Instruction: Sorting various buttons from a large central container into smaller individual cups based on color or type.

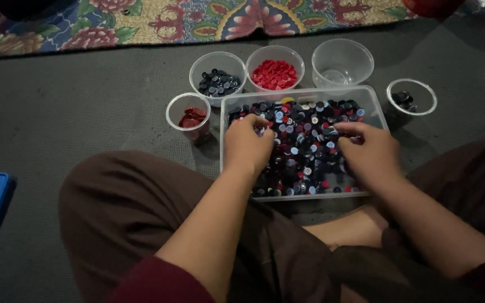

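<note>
Both hands, left hand (246,147) and right hand (366,150), are curled into the mixed buttons (304,151), fingertips pinching; what is pinched cannot be told. The clear tray (377,106) is kept close, colour-sorted cups (275,73) ranged beyond.

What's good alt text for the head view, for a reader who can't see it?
Both hands, left hand and right hand, dig into a clear tray of mixed buttons on a grey mat. Behind it stand cups of dark buttons, red buttons, and an empty cup.
</note>
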